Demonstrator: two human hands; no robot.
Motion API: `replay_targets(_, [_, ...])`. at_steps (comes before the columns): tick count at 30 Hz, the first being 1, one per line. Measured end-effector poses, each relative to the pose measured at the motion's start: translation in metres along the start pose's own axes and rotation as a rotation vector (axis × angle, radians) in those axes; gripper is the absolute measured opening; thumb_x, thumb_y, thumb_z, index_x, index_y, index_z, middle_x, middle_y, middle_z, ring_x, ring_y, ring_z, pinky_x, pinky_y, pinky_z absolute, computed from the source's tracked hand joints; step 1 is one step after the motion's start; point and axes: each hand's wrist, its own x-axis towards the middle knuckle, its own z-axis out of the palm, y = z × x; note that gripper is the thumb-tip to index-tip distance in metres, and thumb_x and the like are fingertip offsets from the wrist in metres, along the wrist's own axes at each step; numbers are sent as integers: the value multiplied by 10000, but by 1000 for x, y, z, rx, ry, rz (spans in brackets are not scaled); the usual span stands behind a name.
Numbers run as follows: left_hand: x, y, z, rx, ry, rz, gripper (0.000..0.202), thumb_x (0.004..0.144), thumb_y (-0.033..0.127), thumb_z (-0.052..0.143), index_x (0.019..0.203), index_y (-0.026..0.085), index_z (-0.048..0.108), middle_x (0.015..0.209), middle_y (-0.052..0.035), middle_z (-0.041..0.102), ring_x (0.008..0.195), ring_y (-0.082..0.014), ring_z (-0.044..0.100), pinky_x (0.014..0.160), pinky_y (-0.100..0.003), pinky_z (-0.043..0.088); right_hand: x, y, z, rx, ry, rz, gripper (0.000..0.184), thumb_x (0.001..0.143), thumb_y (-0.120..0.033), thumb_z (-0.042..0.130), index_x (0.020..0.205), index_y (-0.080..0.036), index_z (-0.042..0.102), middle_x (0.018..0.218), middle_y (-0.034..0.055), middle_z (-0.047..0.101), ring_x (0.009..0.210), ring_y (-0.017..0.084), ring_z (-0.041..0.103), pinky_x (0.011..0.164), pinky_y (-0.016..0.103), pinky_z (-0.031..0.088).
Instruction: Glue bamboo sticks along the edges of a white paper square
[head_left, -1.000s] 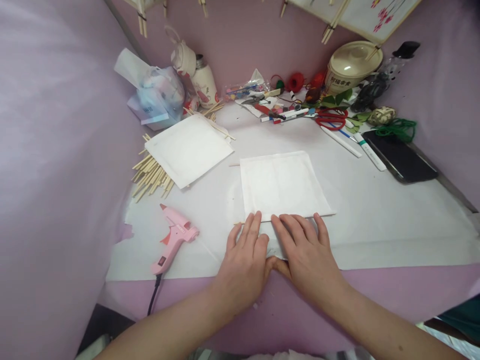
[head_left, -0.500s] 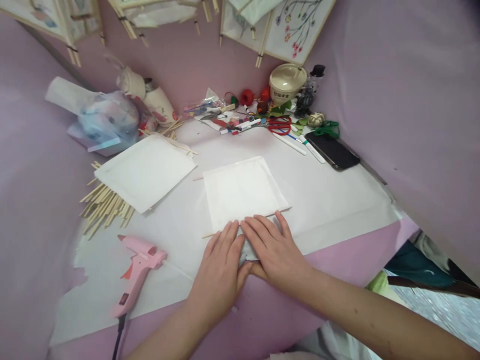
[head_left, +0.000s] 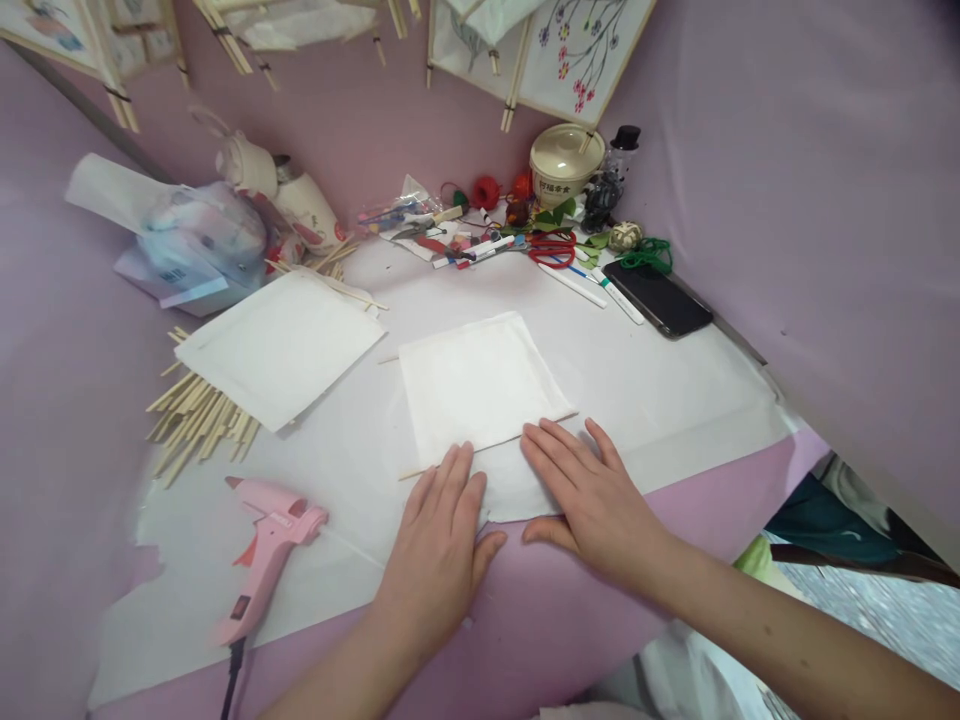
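Note:
A square of white paper [head_left: 476, 385] lies on the white-covered table, with a thin wooden stick [head_left: 487, 445] along its near edge. A flap of the paper [head_left: 510, 490] lies folded toward me below the stick. My left hand [head_left: 439, 555] rests flat with its fingertips on the paper, left of the flap. My right hand [head_left: 589, 500] lies on the flap's right side, fingers spread, with its thumb near the flap's lower edge. Neither hand grips anything. A pink hot glue gun [head_left: 266, 540] lies left of my left hand.
Left of the square lie another white paper panel [head_left: 277, 345] and a pile of wooden sticks [head_left: 199, 425]. Along the back are a plastic bag [head_left: 202, 240], red-handled scissors [head_left: 551, 250], a lidded pot [head_left: 566, 165] and a phone [head_left: 656, 298]. Lilac cloth lines the sides.
My hands have slid apart, the right one moving right and uncovering the paper flap between them. The view has swung left compared with a second ago.

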Motion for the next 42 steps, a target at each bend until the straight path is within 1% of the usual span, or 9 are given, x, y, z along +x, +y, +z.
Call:
replay_targets(4, [0,0,0,-12,-6,-12,393,950,286,521,1277,72,478,1502,-262,406,1427,-335,357,1070,-532,425,3,2,0,-5,-23,9,785,901,-664,433,1458,-112,399,1503,152,452,1429,290,318,1165,572,156])
replay_targets(10, [1,1,0,8,1,-22,387,958,312,510,1259,70,495,1487,-260,431,1408,-335,390,1059,-526,429,6,2,0,-15,-28,43,762,902,-686,399,1439,-147,438,1486,134,478,1403,305,349,1165,598,84])
replay_targets(15, [2,3,-1,38,5,-43,367,961,308,498,1245,75,507,1480,-261,440,1387,-337,422,1025,-520,442,7,2,-1,-32,2,135,773,917,-679,357,1431,-108,438,1442,156,522,1357,309,401,1158,608,53])
replay_targets(23, [2,5,-2,56,-4,-50,372,950,294,517,1248,73,503,1487,-260,432,1381,-341,429,1022,-505,423,3,2,-1,-71,16,187,740,921,-639,408,1440,-112,429,1422,188,528,1332,337,430,1113,616,160])
replay_targets(27, [2,5,-1,45,-9,-60,374,959,314,502,1255,86,491,1491,-260,425,1385,-341,422,1009,-510,417,2,4,1,-56,24,215,697,931,-624,409,1415,-126,457,1421,189,529,1325,331,436,1073,572,223])
replay_targets(32, [2,3,-4,9,1,-76,396,947,322,534,1268,97,483,1495,-250,425,1383,-339,423,1013,-501,401,1,7,-4,-55,90,263,709,913,-608,473,1423,-116,442,1424,195,521,1330,354,420,1060,565,241])
replay_targets(34, [4,6,-9,9,33,-84,390,944,312,538,1269,101,488,1499,-247,420,1389,-346,412,1009,-509,392,3,4,-8,-40,125,242,648,935,-552,478,1415,-119,453,1419,192,528,1317,341,433,1079,559,223])
replay_targets(37, [13,13,-16,8,51,-57,349,954,296,515,1249,109,512,1495,-222,440,1413,-341,376,1031,-516,365,11,-3,-12,17,130,119,467,994,-379,425,1386,-133,483,1402,158,554,1301,273,456,1118,505,199])
replay_targets(42, [33,21,-11,-33,-39,-4,314,956,280,500,1209,99,538,1453,-189,507,1377,-301,437,1055,-478,370,22,-9,-4,92,77,-2,355,985,-176,374,1292,-155,549,1312,94,622,1245,200,505,1136,446,205])
